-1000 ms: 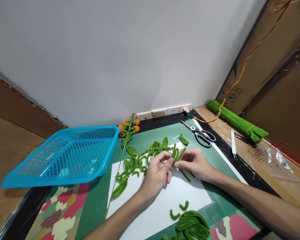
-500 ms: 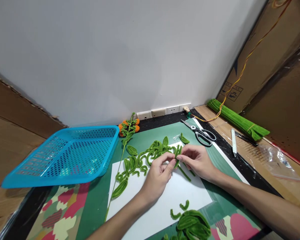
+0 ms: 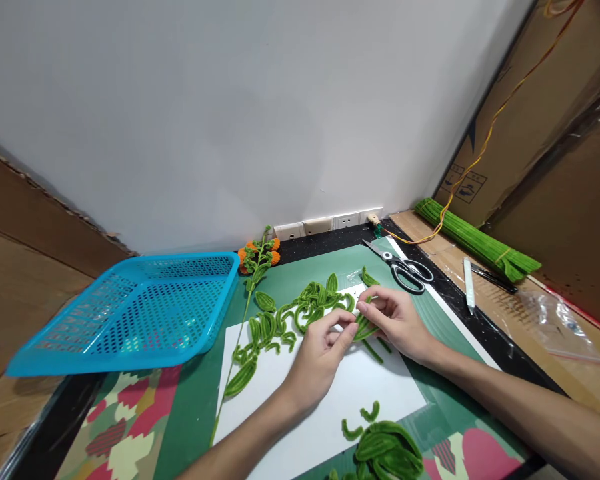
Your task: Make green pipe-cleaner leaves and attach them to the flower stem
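Observation:
Between my two hands are several short green pipe cleaners (image 3: 364,328), held over the white sheet. My left hand (image 3: 323,350) is closed, its thumb and forefinger pinching them at the lower left end. My right hand (image 3: 397,323) is closed too, gripping them from the other side; its fingers partly cover them. Straight green pipe-cleaner pieces (image 3: 373,351) lie on the paper just under my right hand. Left of the hands spreads a loose pile of curled green pieces and leaf shapes (image 3: 314,297). Closer to me lies a cluster of green leaves (image 3: 387,450) beside small curved pieces (image 3: 351,432).
A blue perforated basket (image 3: 130,363) stands at the left. Beside it lies a stem with orange flowers (image 3: 260,257). Scissors (image 3: 405,270) rest behind my right hand. Farther right are a white cutter (image 3: 469,285), a bundle of green pipe cleaners (image 3: 475,237) and a plastic bag (image 3: 563,327).
The held pieces have tipped from nearly upright to slanting down toward the right. My right fingers have shifted slightly up and right, apart from my left fingertips.

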`<action>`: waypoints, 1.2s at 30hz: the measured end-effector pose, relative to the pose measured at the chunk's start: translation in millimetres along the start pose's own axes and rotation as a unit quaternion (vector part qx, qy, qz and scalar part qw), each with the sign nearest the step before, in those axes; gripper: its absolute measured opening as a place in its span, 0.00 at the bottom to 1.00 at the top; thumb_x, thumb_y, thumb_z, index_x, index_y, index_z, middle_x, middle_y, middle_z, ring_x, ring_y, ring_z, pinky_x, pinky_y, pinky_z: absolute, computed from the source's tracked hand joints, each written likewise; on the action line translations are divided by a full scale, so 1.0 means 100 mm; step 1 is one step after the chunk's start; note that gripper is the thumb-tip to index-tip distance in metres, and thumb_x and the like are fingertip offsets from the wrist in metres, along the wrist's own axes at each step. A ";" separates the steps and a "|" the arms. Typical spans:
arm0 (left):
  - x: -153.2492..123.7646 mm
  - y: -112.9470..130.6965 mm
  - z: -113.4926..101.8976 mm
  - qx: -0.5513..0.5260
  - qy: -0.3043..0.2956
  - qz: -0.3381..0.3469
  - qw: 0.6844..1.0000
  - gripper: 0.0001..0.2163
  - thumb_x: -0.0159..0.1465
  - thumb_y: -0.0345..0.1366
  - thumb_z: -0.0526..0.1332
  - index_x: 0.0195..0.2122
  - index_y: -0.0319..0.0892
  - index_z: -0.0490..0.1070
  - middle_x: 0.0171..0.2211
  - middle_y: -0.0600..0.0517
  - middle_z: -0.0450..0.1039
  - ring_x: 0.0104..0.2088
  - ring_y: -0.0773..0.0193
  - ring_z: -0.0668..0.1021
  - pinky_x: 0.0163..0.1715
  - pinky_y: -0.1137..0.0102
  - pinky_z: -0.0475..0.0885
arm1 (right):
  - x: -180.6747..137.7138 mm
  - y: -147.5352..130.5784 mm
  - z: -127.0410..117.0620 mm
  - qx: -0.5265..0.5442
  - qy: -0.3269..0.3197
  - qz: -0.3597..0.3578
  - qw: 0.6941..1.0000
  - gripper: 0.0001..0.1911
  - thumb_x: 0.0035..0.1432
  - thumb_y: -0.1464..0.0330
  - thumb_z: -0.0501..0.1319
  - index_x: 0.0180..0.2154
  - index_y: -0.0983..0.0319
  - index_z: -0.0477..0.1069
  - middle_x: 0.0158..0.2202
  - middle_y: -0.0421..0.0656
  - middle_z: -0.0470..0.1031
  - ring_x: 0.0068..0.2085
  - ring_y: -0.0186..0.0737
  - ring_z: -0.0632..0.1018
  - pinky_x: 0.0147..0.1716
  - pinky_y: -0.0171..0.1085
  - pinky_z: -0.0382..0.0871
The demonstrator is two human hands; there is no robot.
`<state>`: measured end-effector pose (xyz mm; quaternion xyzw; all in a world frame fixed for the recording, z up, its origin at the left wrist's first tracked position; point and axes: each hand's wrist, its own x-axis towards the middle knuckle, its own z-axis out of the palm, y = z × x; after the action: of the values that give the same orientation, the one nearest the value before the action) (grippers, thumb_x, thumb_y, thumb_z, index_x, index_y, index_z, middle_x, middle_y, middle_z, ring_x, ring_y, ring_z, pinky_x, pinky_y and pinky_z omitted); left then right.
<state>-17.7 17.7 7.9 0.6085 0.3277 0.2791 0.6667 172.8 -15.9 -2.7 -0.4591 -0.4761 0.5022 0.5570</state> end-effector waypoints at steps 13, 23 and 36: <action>0.08 -0.01 -0.04 -0.075 0.082 0.006 0.994 0.18 0.68 0.51 0.69 0.44 0.41 0.73 0.23 0.62 0.55 0.17 0.77 0.52 0.16 0.77 0.45 | 0.04 -0.02 -0.01 0.073 -0.005 -0.017 0.997 0.20 0.58 0.56 0.76 0.45 0.62 0.81 0.34 0.44 0.84 0.25 0.39 0.82 0.21 0.36 0.81; 0.08 0.01 -0.04 -0.098 0.045 -0.014 0.994 0.18 0.69 0.52 0.68 0.40 0.40 0.72 0.27 0.60 0.59 0.18 0.79 0.52 0.16 0.79 0.44 | 0.03 0.04 -0.02 0.040 0.010 -0.044 0.998 0.13 0.60 0.60 0.75 0.42 0.61 0.84 0.29 0.42 0.83 0.21 0.37 0.80 0.19 0.35 0.79; 0.08 0.00 -0.05 -0.099 0.059 -0.012 0.993 0.17 0.69 0.51 0.68 0.41 0.41 0.72 0.27 0.60 0.61 0.19 0.78 0.53 0.16 0.79 0.45 | 0.03 0.02 -0.01 0.006 0.052 -0.059 0.997 0.09 0.58 0.63 0.75 0.35 0.63 0.85 0.24 0.42 0.82 0.18 0.36 0.79 0.17 0.31 0.75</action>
<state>-16.5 26.7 6.8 0.5183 0.3446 0.3374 0.7063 173.3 -13.0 -4.5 -0.4525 -0.4698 0.4468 0.6122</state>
